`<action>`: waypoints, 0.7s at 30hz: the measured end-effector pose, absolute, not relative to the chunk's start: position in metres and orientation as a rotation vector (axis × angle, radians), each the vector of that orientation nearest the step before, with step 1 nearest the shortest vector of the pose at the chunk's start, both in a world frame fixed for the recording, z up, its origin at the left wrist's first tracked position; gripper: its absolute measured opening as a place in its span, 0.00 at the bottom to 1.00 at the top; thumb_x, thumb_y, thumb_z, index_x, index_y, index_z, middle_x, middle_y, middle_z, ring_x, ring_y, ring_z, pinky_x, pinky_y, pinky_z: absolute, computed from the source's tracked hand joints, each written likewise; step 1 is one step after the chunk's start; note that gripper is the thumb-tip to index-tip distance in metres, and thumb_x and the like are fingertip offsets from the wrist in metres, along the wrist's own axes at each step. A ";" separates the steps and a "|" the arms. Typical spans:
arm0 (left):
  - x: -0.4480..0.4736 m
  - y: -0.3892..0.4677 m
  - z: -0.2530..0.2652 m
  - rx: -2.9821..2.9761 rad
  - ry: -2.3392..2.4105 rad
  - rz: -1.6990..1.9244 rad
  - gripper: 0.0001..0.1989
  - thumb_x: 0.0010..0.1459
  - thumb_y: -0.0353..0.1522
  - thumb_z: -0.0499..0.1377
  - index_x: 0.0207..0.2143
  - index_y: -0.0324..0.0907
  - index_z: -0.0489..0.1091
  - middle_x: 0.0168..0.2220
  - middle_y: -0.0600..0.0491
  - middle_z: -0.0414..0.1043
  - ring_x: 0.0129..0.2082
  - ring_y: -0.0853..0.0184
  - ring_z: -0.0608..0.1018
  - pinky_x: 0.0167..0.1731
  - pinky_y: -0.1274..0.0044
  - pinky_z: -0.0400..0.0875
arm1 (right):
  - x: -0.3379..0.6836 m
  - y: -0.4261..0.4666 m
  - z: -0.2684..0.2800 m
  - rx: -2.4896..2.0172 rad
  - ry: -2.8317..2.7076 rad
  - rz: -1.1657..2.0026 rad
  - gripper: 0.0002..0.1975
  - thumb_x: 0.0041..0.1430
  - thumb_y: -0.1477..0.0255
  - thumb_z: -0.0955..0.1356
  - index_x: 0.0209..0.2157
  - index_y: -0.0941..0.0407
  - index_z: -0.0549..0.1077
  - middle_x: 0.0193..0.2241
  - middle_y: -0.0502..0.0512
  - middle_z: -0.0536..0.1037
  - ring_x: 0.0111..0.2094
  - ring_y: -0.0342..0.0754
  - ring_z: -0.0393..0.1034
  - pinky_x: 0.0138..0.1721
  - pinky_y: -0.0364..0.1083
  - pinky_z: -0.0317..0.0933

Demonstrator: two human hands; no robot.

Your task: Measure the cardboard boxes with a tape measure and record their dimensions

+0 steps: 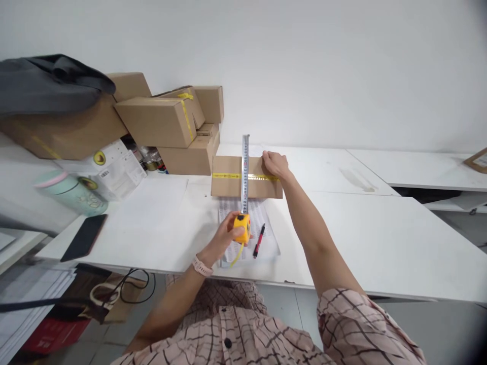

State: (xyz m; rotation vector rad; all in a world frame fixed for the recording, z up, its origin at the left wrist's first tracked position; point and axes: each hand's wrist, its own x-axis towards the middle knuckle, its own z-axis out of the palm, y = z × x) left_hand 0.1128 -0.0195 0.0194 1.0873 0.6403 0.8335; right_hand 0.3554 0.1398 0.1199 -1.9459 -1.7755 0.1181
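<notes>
My left hand (229, 230) is closed around a yellow tape measure (242, 227), with a yellow strap hanging from it. The silver blade (245, 172) is pulled out away from me, over a small cardboard box (225, 188) sealed with yellow tape. The blade's tip reaches past the box's far side. My right hand (276, 165) rests at the box's far right edge, fingers curled over it. Under the tape measure and the near side of the box lie printed sheets (271, 243). A red and black pen (259, 240) lies on them.
Stacked cardboard boxes (155, 121) stand at the back left against the wall, beside a dark bag (53, 86). Nearer are a white printed box (117, 170), a mint-green bottle (72, 192) and a black phone (84, 237). The white table (342, 228) extends right.
</notes>
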 end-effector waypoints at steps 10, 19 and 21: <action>0.126 -0.029 -0.011 1.025 0.650 0.761 0.30 0.50 0.42 0.70 0.50 0.47 0.60 0.46 0.52 0.68 0.35 0.59 0.84 0.26 0.75 0.78 | 0.349 0.154 0.120 -1.994 -1.704 0.134 0.48 0.65 0.43 0.41 0.38 0.60 0.80 0.46 0.71 0.80 0.54 0.65 0.70 0.60 0.63 0.51; 0.131 -0.034 -0.023 1.006 0.625 0.748 0.28 0.53 0.41 0.69 0.51 0.47 0.60 0.49 0.51 0.66 0.35 0.62 0.82 0.28 0.72 0.80 | 0.348 0.160 0.117 -2.018 -1.680 0.090 0.42 0.65 0.42 0.48 0.33 0.58 0.78 0.42 0.69 0.81 0.51 0.64 0.72 0.58 0.62 0.52; 0.132 -0.035 -0.025 1.022 0.618 0.748 0.28 0.53 0.41 0.69 0.52 0.48 0.60 0.51 0.50 0.66 0.36 0.63 0.82 0.29 0.72 0.80 | 0.348 0.162 0.116 -2.020 -1.677 0.061 0.39 0.64 0.42 0.50 0.32 0.57 0.78 0.41 0.68 0.81 0.50 0.63 0.72 0.57 0.61 0.53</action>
